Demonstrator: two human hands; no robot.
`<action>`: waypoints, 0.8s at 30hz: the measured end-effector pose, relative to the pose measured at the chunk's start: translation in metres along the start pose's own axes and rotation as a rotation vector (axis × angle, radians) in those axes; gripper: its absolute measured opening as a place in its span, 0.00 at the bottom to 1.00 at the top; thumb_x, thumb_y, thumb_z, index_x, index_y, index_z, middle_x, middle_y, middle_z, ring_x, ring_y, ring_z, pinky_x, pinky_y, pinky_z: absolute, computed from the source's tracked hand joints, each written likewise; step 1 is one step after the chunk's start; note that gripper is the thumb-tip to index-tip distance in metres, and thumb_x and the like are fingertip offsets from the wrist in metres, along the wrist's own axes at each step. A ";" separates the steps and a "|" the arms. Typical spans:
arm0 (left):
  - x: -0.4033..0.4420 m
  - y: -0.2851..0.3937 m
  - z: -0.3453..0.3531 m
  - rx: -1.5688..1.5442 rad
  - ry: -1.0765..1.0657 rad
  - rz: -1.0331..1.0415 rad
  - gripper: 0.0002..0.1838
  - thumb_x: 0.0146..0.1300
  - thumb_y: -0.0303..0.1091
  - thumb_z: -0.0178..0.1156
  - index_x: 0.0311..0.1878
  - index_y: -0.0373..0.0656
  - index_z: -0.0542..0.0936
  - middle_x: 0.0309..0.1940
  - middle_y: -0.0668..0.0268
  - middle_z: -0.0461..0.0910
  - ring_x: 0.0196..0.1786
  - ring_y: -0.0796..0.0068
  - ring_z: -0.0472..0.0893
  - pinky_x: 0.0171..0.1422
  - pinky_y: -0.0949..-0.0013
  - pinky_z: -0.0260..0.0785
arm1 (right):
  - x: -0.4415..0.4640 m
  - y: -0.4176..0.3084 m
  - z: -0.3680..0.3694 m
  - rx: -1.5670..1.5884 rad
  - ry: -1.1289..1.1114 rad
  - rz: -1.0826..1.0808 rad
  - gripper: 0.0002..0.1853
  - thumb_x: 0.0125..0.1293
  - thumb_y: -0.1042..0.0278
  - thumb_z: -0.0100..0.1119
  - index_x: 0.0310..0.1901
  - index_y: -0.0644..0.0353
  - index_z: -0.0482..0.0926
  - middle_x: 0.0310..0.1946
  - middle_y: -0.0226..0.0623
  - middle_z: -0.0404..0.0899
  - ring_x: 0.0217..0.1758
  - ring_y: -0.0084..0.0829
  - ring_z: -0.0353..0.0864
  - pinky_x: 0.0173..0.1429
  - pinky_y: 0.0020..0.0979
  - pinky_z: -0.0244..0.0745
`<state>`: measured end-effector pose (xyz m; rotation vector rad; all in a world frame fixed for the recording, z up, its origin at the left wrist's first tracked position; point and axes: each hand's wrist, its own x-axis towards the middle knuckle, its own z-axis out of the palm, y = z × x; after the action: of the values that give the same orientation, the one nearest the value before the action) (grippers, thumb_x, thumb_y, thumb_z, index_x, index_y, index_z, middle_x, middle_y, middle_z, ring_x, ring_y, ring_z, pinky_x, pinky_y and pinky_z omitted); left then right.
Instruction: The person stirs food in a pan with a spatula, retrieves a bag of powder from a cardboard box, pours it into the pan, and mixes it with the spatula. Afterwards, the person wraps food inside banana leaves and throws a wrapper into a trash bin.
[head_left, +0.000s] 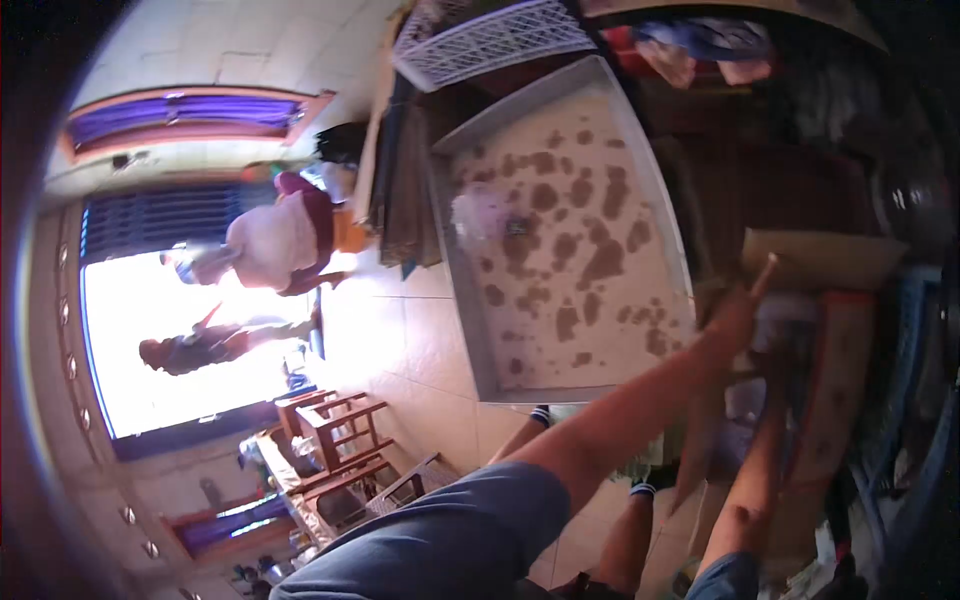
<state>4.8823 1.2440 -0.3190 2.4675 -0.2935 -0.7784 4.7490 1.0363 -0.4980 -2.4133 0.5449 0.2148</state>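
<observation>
My left hand [738,315] reaches across to a cardboard box [835,380] on the right, with one finger pointing up beside a raised cardboard flap [820,260]. My right hand [775,362] is low at the same box, dim and blurred against pale, clear plastic [742,402]. What either hand grips cannot be made out. Above my left forearm lies a large grey-rimmed tray [466,330], its pale surface dotted with brown patches. A blurred pinkish, see-through item [485,215] lies at the tray's left side, a small dark object beside it.
A white plastic crate [495,45] stands beyond the tray. Two people, one bending [275,240] and one standing [210,348], are at the left near a bright doorway. Wooden stools [340,425] stand at lower left on the tiled floor. My legs [628,540] show below.
</observation>
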 end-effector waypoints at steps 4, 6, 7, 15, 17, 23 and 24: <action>0.009 -0.023 0.042 -0.157 0.253 0.185 0.56 0.44 0.12 0.53 0.72 0.59 0.34 0.39 0.46 0.72 0.29 0.55 0.75 0.34 0.57 0.69 | 0.013 0.008 -0.001 0.013 -0.027 -0.018 0.36 0.49 0.44 0.65 0.56 0.60 0.71 0.50 0.49 0.73 0.53 0.45 0.73 0.53 0.42 0.67; 0.026 -0.035 0.064 -0.571 0.047 0.163 0.55 0.44 0.16 0.57 0.72 0.55 0.38 0.44 0.47 0.72 0.30 0.56 0.76 0.37 0.58 0.70 | 0.028 0.010 -0.001 0.030 -0.046 -0.027 0.36 0.49 0.44 0.65 0.56 0.59 0.71 0.50 0.49 0.73 0.53 0.44 0.72 0.53 0.41 0.66; 0.017 -0.036 0.055 -0.650 0.012 0.173 0.54 0.44 0.20 0.60 0.72 0.53 0.40 0.47 0.47 0.72 0.32 0.55 0.76 0.38 0.58 0.71 | 0.033 0.007 0.000 0.038 -0.058 -0.034 0.36 0.49 0.45 0.65 0.56 0.59 0.71 0.51 0.48 0.73 0.54 0.44 0.72 0.53 0.41 0.66; -0.090 0.024 -0.034 -0.315 0.109 0.158 0.48 0.46 0.35 0.65 0.70 0.45 0.50 0.53 0.48 0.70 0.45 0.51 0.76 0.50 0.57 0.70 | 0.041 -0.014 -0.072 0.218 -0.071 0.003 0.36 0.49 0.46 0.65 0.58 0.56 0.70 0.53 0.44 0.71 0.56 0.40 0.70 0.55 0.40 0.65; -0.111 0.027 -0.043 -0.319 0.074 0.121 0.46 0.47 0.35 0.64 0.69 0.45 0.52 0.53 0.48 0.70 0.49 0.51 0.75 0.53 0.57 0.69 | 0.029 -0.029 -0.103 0.322 -0.083 0.039 0.36 0.49 0.46 0.65 0.58 0.56 0.70 0.54 0.43 0.71 0.56 0.39 0.70 0.55 0.39 0.64; -0.204 0.031 -0.076 -0.398 -0.046 0.066 0.36 0.51 0.31 0.60 0.65 0.45 0.60 0.57 0.49 0.67 0.58 0.54 0.71 0.61 0.57 0.65 | -0.067 -0.090 -0.195 0.719 -0.200 0.292 0.36 0.50 0.47 0.65 0.60 0.54 0.69 0.56 0.40 0.69 0.58 0.37 0.69 0.56 0.38 0.63; -0.215 0.022 -0.064 -0.280 -0.033 0.085 0.35 0.52 0.32 0.60 0.65 0.44 0.60 0.57 0.48 0.67 0.56 0.54 0.73 0.59 0.56 0.66 | -0.091 -0.101 -0.209 0.781 -0.224 0.344 0.36 0.50 0.48 0.65 0.60 0.54 0.69 0.56 0.40 0.69 0.58 0.37 0.69 0.56 0.38 0.63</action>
<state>4.7448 1.3287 -0.1618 2.1681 -0.2786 -0.7689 4.7140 1.0062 -0.2528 -1.5137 0.7649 0.3387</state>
